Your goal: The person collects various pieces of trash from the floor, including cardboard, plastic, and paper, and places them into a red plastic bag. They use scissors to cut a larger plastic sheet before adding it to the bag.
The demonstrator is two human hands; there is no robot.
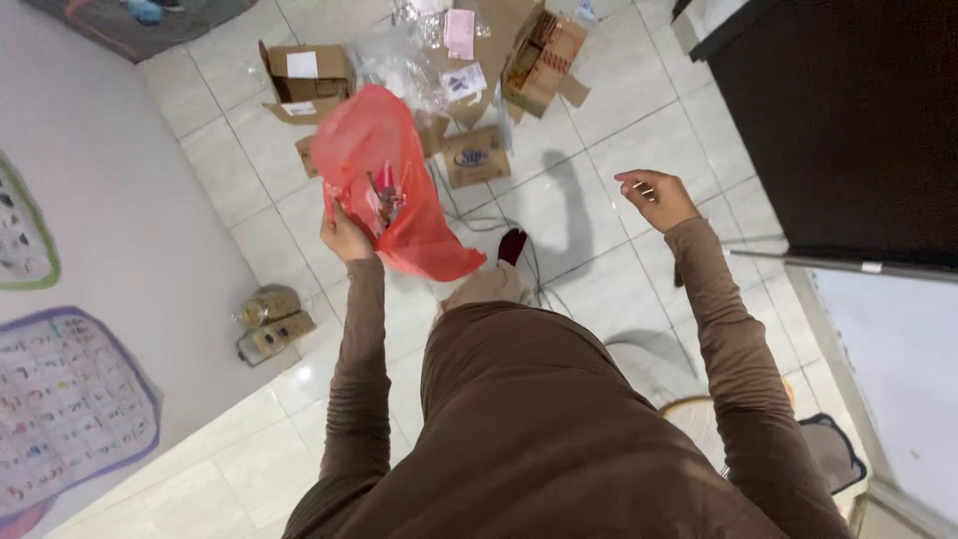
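Head view, looking straight down past a brown dress to a white tiled floor. The left hand is raised and closed on the edge of a red plastic bag, which hangs open and billowing in the air above the floor; a few small items show dimly through it, too blurred to name. The right hand is lifted well apart from the bag, fingers loosely curled, and seems to pinch something small and pale, though I cannot tell what.

Beyond the bag, farther from the person, lies a scatter of cardboard boxes: one open box with flaps out, a small printed carton just past the bag, and crumpled clear plastic wrap among them. A cable runs over the tiles beside the bag's lower tip, near a foot in a dark red sock. Off to the bag's left, low against the wall, stand two jars.

As a judgement: the bag already carries a little, while boxes and wrapping on the floor look largely unsorted, so most of the clearing appears left to do.
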